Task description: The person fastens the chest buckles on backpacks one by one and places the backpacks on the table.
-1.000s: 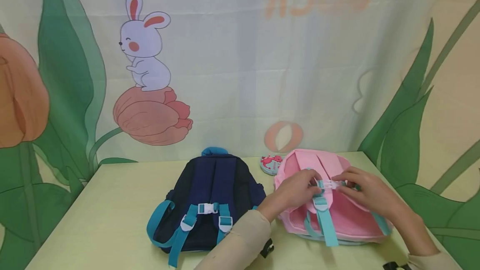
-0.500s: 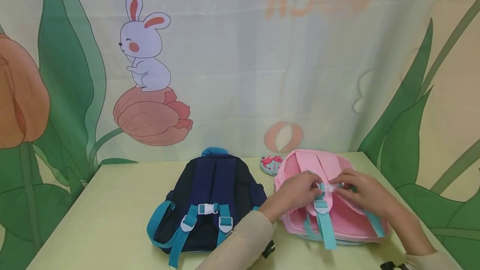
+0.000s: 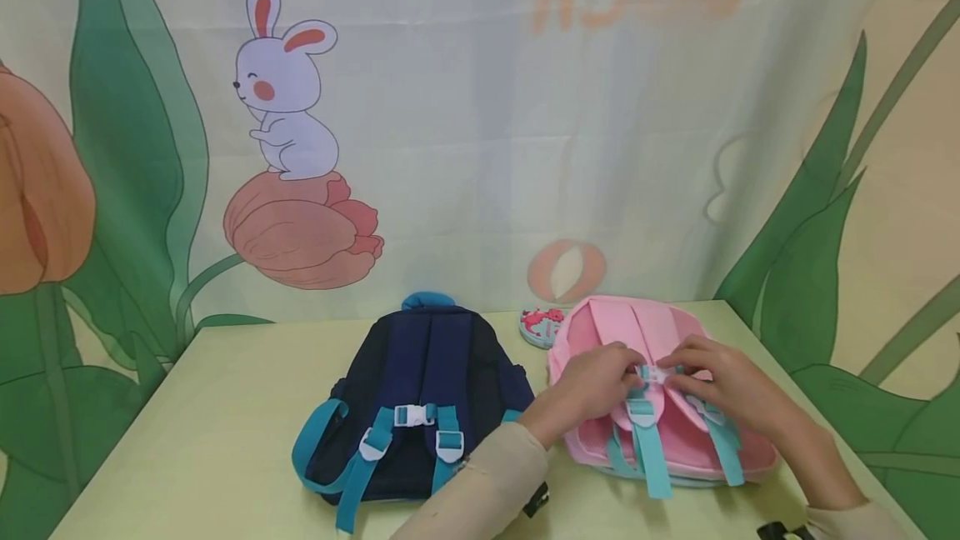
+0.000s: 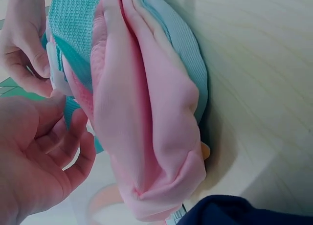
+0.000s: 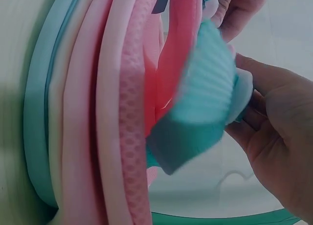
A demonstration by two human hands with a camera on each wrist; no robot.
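A pink backpack (image 3: 600,440) lies with its strap side up at the right of the table. Its white plastic buckle (image 3: 657,374) sits across the two shoulder straps, between my hands. My left hand (image 3: 600,380) pinches the buckle's left end and turquoise webbing. From the other side, my right hand (image 3: 723,382) pinches the right end with thumb and fingers. A turquoise strap (image 3: 652,457) hangs below the left hand, through a pale adjuster (image 3: 642,412). In the right wrist view, loose turquoise webbing (image 5: 205,88) covers part of the buckle.
Left of it lies a dark blue backpack (image 3: 427,365) with teal straps and a fastened white buckle (image 3: 415,416). A small round case (image 3: 540,327) with a red pattern stands behind the pink backpack. A printed curtain (image 3: 450,148) hangs behind the table (image 3: 202,407).
My right hand has shifted slightly left, and the buckle's span between the hands looks shorter. The pink backpack's right strap now hangs further left, with its adjuster showing.
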